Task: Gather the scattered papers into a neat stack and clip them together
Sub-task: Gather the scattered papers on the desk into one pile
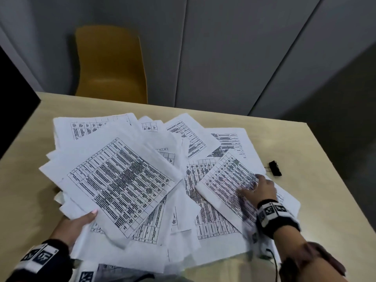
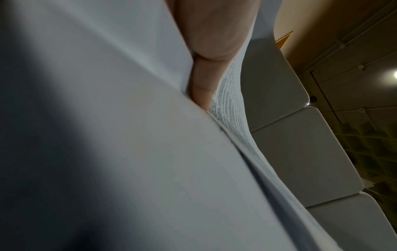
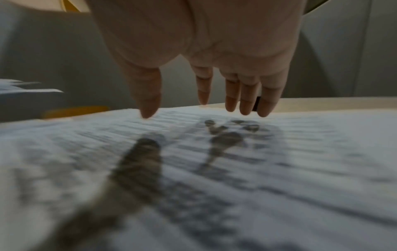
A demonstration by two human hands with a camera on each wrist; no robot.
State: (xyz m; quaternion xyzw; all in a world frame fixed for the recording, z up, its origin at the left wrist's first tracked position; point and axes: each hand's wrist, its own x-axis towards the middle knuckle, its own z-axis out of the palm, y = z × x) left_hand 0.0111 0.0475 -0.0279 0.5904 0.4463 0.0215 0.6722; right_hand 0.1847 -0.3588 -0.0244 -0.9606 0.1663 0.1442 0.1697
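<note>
— On the tabletop [image 1: 317, 200], what lies where?

— Printed papers [image 1: 193, 200], sheets with dense tables on them, are spread in a loose overlapping fan across most of the pale wood surface. They point in many directions and nothing is squared up.

— And the clip?

— A black binder clip [image 1: 275, 168] sits on the bare wood just beside the right edge of the spread, apart from both hands. Whether it touches the nearest sheet I cannot tell.

— What is the left hand [image 1: 78, 222] doing?

— It grips a bundle of sheets [image 1: 120, 180] at the near-left corner, thumb on top of the printed face and the other fingers hidden underneath. The bundle is lifted off the rest and tilted. In the left wrist view a finger [image 2: 201, 84] is tucked between white pages, so the hand is clamped on paper.

— The right hand [image 1: 258, 188]?

— Spread wide, palm down, on a slanted sheet [image 1: 227, 180] at the right of the pile. The right wrist view shows the fingers [image 3: 247, 95] straight and apart, their tips at or just above the print, with their shadow on the page. That view is blurred.

— Any containers?

— I can name none; the papers lie straight on the wood.

— Anything beyond?

— A mustard-yellow chair [image 1: 110, 64] stands at the far side, in front of grey wall panels [image 1: 244, 47]. Both wrists wear dark bands with black-and-white markers.
</note>
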